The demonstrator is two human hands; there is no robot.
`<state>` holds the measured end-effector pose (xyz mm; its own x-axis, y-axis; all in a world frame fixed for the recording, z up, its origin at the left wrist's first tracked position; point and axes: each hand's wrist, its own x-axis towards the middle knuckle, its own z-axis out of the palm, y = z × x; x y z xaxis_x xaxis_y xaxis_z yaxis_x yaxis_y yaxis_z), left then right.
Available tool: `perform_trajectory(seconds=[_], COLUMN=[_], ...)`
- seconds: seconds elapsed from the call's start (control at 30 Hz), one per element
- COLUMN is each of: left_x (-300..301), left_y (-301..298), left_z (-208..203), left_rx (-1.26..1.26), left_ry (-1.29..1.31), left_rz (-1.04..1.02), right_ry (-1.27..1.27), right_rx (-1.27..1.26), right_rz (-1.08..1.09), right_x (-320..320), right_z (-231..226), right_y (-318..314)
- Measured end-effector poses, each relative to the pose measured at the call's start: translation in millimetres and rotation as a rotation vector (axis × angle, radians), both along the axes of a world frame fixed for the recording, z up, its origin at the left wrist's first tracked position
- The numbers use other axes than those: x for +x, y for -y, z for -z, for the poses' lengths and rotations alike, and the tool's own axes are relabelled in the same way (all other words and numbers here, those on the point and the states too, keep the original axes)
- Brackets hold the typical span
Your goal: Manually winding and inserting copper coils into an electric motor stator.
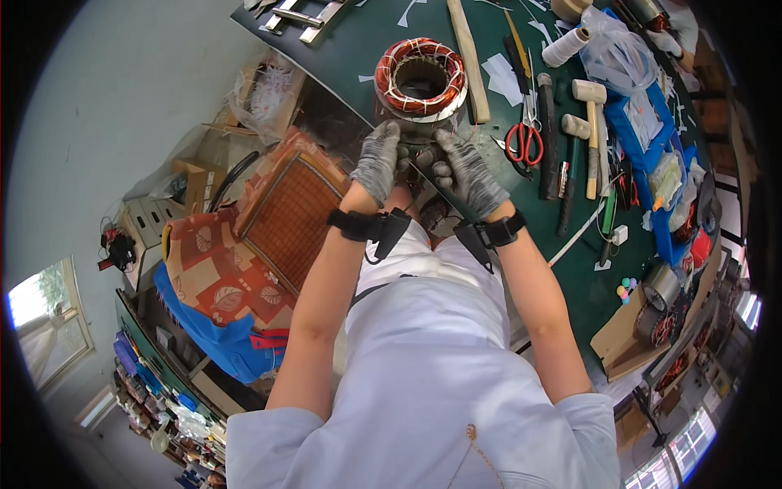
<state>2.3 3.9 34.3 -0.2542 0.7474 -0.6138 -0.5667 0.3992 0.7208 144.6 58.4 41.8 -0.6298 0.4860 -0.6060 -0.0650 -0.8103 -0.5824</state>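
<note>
Close fingerwork, grip unclear

My grey-gloved left hand [379, 161] and right hand [471, 169] curl just before the round, copper-red, white-laced wire coil [419, 106] on the dark-green table [358, 50]; whether they hold anything, I cannot tell. Likely fine handling, next calling for steadiness.

green tbl [586, 295], lots of stuff on it. wire-wound ring [455, 77], red/copper w/ white ties, sits nr front edge. wooden stick [467, 61] just r of it. paper scraps [501, 78] scattered, one r of stick. then red-hndl scissors [524, 130], dark bar [547, 134], 2 pale-head mallets [589, 91] side by side. white spool [566, 47] beyond those. blue tray [621, 121] farther r. metal frame [324, 22] far l, nr edge. small multicolor balls [626, 290] lower r.
</note>
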Motion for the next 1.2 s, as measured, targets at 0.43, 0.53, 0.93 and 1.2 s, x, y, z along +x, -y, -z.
perform_trajectory(seconds=[0.43, 0.53, 0.93, 1.2], left_x=[32.1, 35.0, 41.9, 37.1], left_y=[-14.8, -17.2, -22.0, -19.7], left_z=[18.8, 27.3, 12.1, 31.4], left_rx=[0.092, 0.056, 0.037, 0.09], left_ry=[0.162, 0.159, 0.008, -0.294], left_rz=[-0.012, -0.031, 0.039, 0.193], right_ry=[0.713, 0.995, 0.563, 1.478], right_rx=[1.327, 1.095, 1.301, 1.458], right_rz=[-0.394, -0.691, -0.462, -0.394], right_x=[8.2, -6.7, 32.2, 117.0], right_z=[47.5, 22.5, -38.0, 80.1], right_y=[-3.3, -0.3, 22.4, -76.9])
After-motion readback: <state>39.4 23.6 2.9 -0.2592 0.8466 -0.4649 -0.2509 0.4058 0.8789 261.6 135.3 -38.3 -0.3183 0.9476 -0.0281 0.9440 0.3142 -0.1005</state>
